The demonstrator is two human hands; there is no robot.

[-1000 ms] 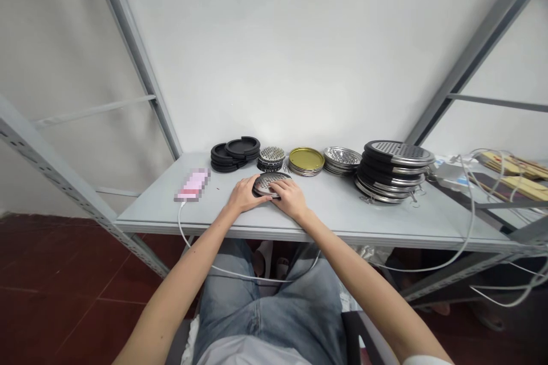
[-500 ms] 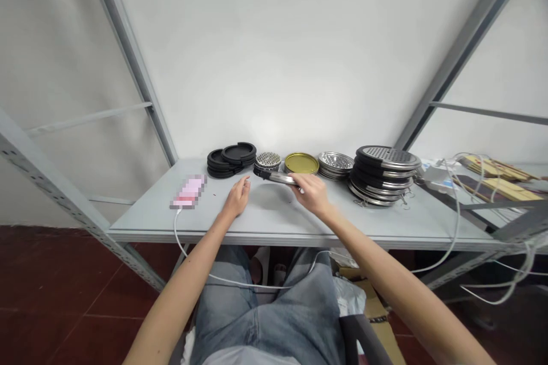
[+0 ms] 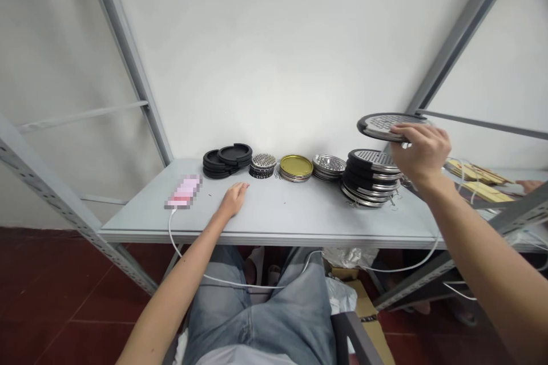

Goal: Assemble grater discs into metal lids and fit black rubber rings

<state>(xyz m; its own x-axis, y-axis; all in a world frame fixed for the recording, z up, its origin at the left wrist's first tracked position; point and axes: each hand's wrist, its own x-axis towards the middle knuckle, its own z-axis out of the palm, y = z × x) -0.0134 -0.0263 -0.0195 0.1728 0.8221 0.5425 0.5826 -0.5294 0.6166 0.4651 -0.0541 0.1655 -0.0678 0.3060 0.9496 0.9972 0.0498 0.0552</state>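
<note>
My right hand [image 3: 426, 148] grips the near rim of a round grater disc [image 3: 383, 122], a perforated metal plate with a black edge. The disc hangs nearly level in the air above the tall stack of similar round graters [image 3: 372, 177] at the table's right. My left hand [image 3: 233, 198] rests on the tabletop with loosely bent fingers and holds nothing. Beyond it are black ring-shaped frames [image 3: 234, 154] in piles and a small stack of spiky metal grater discs [image 3: 263, 163]. Gold-coloured round plates [image 3: 296, 165] and silver perforated discs [image 3: 329, 164] continue the row.
A blurred pink phone [image 3: 185, 191] with a white cable lies on the grey table [image 3: 274, 219] at left. Metal posts [image 3: 128, 57] frame both sides. Yellow items [image 3: 483, 191] and another person's hand [image 3: 530, 185] appear on the surface at far right. A cardboard box [image 3: 372, 319] is below.
My right hand has carried the grater disc from the table's middle up and right, over the tall stack. My left hand stays near the same spot, its fingers more relaxed.
</note>
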